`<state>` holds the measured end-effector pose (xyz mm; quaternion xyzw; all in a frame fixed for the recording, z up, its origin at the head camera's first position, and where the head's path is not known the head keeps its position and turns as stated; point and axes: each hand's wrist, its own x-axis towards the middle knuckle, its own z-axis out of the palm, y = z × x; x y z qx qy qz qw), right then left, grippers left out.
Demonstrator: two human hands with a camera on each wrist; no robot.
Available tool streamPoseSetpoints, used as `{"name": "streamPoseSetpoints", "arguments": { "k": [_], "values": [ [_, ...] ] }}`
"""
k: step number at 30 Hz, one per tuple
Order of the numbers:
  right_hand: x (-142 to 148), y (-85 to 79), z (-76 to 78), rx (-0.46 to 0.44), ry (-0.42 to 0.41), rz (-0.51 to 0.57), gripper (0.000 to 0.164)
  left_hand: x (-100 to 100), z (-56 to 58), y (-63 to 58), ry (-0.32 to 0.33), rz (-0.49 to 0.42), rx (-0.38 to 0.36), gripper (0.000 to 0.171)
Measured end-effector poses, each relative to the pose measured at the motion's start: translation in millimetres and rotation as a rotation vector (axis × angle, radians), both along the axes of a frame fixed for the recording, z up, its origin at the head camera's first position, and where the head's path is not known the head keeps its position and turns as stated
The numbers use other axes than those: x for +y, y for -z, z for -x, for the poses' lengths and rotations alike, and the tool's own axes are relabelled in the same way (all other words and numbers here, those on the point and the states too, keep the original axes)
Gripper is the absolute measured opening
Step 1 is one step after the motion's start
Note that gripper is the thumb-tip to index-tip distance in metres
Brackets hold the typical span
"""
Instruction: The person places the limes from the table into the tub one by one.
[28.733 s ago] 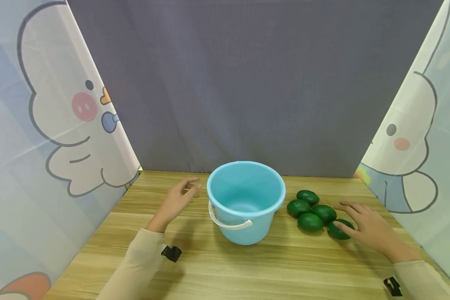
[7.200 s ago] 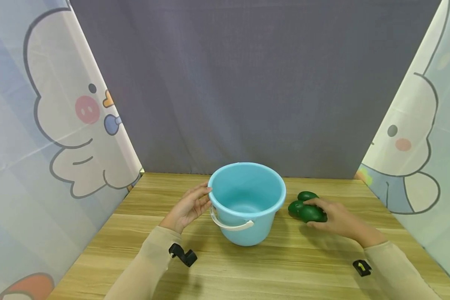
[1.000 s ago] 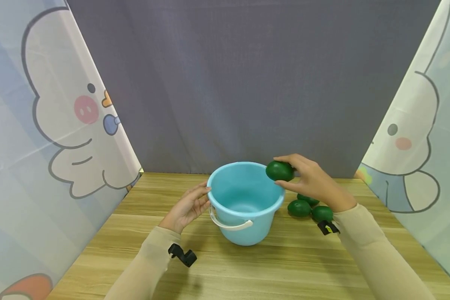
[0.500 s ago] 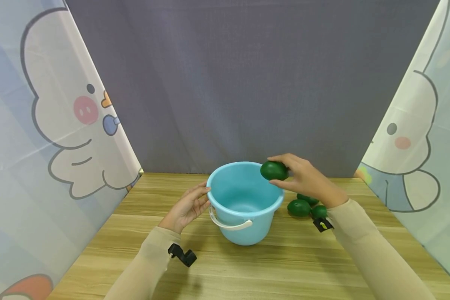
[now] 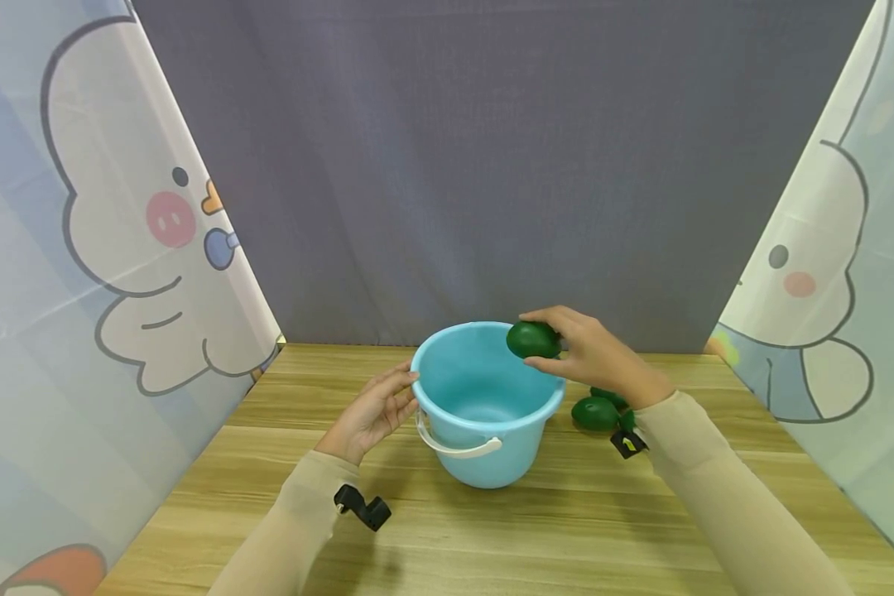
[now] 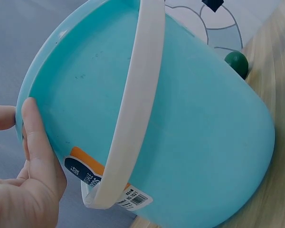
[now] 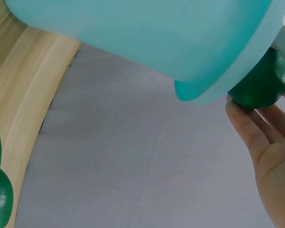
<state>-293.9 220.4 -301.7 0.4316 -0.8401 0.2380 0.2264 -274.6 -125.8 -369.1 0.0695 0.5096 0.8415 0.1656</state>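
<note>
A light blue bucket (image 5: 484,455) with a white handle (image 5: 462,451) stands on the wooden table. At its left rim, my left hand (image 5: 376,414) pinches the edge between thumb and fingers; the left wrist view shows the fingertips (image 6: 32,111) on the rim. My right hand (image 5: 588,356) grips a dark green avocado (image 5: 532,339) by its end, thumb below and fingers above, over the bucket's right part near the rim. In the right wrist view the bucket wall partly covers this held avocado (image 7: 263,83). The bucket's visible inside floor shows nothing lying on it.
To the right of the bucket, more avocados (image 5: 594,414) lie close together on the table (image 5: 492,538), partly hidden by my right wrist. A grey cloth (image 5: 492,165) hangs behind the table, and printed curtains (image 5: 827,290) flank both sides.
Over the last second the right hand has carried the avocado leftward over the bucket. Much earlier, the left hand was off the rim and several avocados lay on the table, the right hand beside them.
</note>
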Motion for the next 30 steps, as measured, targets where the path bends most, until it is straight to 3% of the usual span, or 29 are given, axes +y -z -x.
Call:
{"name": "streamPoseSetpoints", "arguments": {
  "k": [13, 23, 30],
  "values": [
    [-7.4, 0.7, 1.7, -0.053, 0.054, -0.033, 0.061, -0.3, 0.9, 0.4, -0.011, -0.010, -0.004, 0.055],
    [-12.7, 1.5, 2.8, -0.122, 0.139, -0.067, 0.064, -0.7, -0.2, -0.7, -0.011, -0.020, -0.016, 0.053],
    [-13.3, 2.7, 3.5, -0.064, 0.127, -0.067, 0.057, -1.7, -0.2, -0.7, -0.018, -0.015, -0.016, 0.053]
  ]
}}
